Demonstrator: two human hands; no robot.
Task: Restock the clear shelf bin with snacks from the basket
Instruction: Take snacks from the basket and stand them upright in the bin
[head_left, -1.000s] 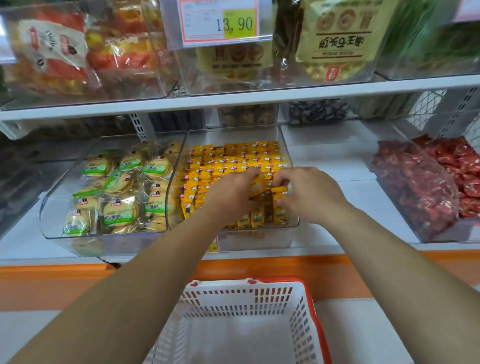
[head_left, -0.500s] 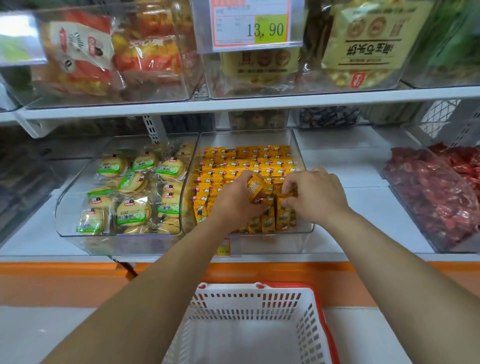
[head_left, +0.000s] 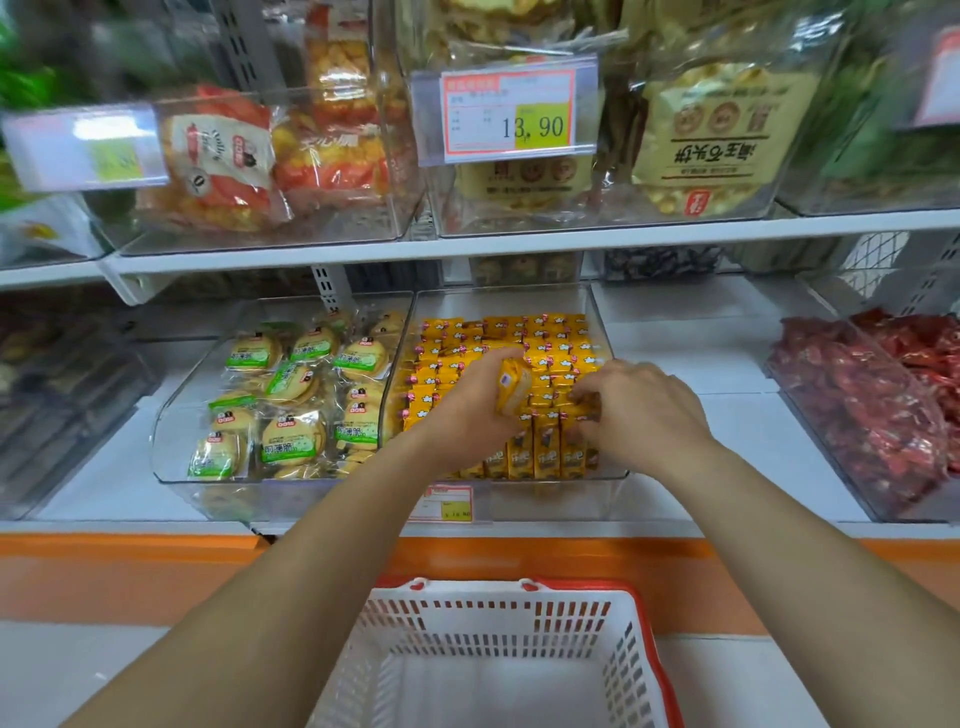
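At the left of the lower shelf, a clear plastic bin of round biscuits in green-labelled wrappers (head_left: 280, 400) stands touching the next bin. The left hand (head_left: 467, 415) reaches over the seam between the two. Its fingers and thumb are curled round one small yellow snack packet (head_left: 515, 387), which it holds tilted just above the packed rows.

Below it is the clear shelf bin (head_left: 506, 299), filled with rows of small yellow snack packets (head_left: 550, 338). The packets lie flat at the back and stand upright along the front wall.

The right hand (head_left: 647, 410) is over the bin's front right corner, knuckles up and fingers bent down. Its fingertips (head_left: 582, 400) press on the tops of the upright packets. Whether they pinch one cannot be told.

Well apart to the right sits a clear bin of dark red wrapped snacks (head_left: 857, 415). Beneath both forearms, in front of the shelf, is the white plastic lattice basket with a red rim (head_left: 493, 618).
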